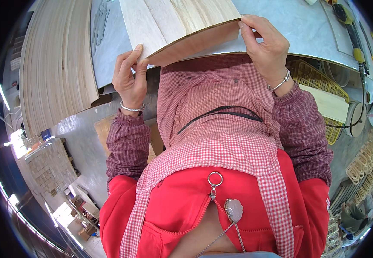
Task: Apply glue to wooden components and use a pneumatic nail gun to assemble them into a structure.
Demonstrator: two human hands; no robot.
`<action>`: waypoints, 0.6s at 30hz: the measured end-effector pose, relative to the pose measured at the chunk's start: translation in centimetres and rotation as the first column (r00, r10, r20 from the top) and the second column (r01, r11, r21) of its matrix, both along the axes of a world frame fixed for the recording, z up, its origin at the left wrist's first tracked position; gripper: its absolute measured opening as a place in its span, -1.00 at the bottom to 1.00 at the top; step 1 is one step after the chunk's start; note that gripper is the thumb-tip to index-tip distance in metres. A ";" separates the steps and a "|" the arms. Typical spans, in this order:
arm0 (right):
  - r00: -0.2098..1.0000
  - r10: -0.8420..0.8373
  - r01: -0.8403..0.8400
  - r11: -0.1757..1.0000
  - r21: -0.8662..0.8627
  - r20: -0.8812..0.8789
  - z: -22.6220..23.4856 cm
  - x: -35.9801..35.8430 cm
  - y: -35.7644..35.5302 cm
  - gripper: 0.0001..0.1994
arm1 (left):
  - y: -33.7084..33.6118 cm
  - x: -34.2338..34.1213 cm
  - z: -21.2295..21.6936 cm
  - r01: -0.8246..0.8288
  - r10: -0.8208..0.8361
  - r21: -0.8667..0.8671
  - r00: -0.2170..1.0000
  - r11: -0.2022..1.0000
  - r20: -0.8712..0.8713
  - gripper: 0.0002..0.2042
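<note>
Board (180, 17), pale and streaked lengthwise in cream and light brown, lies before me at the top of my view, its far end cut off by the frame. Its near edge is dark and raised above the rim of the grey-blue table (298, 26); a pinkish-brown face shows under that edge, though I cannot tell whether it is the underside or a second sheet. My view has the left hand (130, 79) pinching the near left corner between thumb and forefinger, and the right hand (267, 49) pinching the near right corner likewise, its other fingers loosely curled. To the left, long wooden boards (57, 64) crowd the tabletop, with thin grey strips (101, 21) between. On the right I see a black-and-yellow tool (345, 18) with a dark hose (362, 92), and yellow crates (309, 76) below. The checked apron (216, 142) presses close to the near rim.
</note>
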State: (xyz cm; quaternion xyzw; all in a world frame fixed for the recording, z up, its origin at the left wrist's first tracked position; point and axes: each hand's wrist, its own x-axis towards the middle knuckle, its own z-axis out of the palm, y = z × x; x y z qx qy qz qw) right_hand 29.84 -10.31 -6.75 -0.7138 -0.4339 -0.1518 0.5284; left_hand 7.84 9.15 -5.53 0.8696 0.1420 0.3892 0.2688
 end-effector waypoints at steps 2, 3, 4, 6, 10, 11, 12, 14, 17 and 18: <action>1.000 -0.003 0.003 1.000 -0.001 0.004 0.0 0.0 0.0 -0.82 | 0.1 0.0 -0.1 0.005 -0.005 0.002 1.000 1.000 0.005 -0.73; 1.000 -0.005 0.005 1.000 -0.001 0.006 0.0 0.0 0.0 -0.82 | 0.1 0.0 -0.1 0.008 -0.008 0.004 1.000 1.000 0.007 -0.73; 1.000 -0.005 0.005 1.000 -0.001 0.005 0.0 0.0 0.0 -0.82 | 0.1 0.0 -0.1 0.008 -0.008 0.004 1.000 1.000 0.007 -0.73; 1.000 -0.009 0.009 1.000 -0.004 0.010 -0.1 0.0 0.0 -0.82 | 0.0 -0.1 -0.1 -0.003 0.003 0.005 1.000 1.000 0.001 -0.73; 1.000 -0.014 0.014 1.000 -0.007 0.019 0.0 -0.1 0.0 -0.82 | 0.0 -0.1 -0.1 -0.010 0.010 0.008 1.000 1.000 0.000 -0.73; 1.000 -0.014 0.015 1.000 -0.008 0.022 0.0 -0.1 0.0 -0.81 | 0.1 -0.1 -0.1 -0.005 0.005 0.008 1.000 1.000 0.004 -0.73; 1.000 -0.015 0.015 1.000 -0.009 0.025 0.0 -0.1 0.0 -0.81 | 0.1 -0.2 -0.2 0.000 0.000 0.009 1.000 1.000 0.008 -0.73; 0.999 -0.015 0.016 1.000 -0.010 0.028 0.0 -0.1 0.0 -0.81 | 0.1 -0.1 -0.2 0.005 -0.005 0.009 1.000 1.000 0.012 -0.73; 0.999 -0.019 0.019 1.000 -0.008 0.044 0.0 0.0 0.0 -0.80 | 0.1 0.0 -0.2 -0.001 0.001 0.017 1.000 1.000 0.010 -0.73; 0.999 -0.020 0.021 1.000 -0.008 0.049 0.0 0.0 -0.1 -0.80 | 0.1 0.0 -0.2 -0.002 0.002 0.019 1.000 1.000 0.008 -0.73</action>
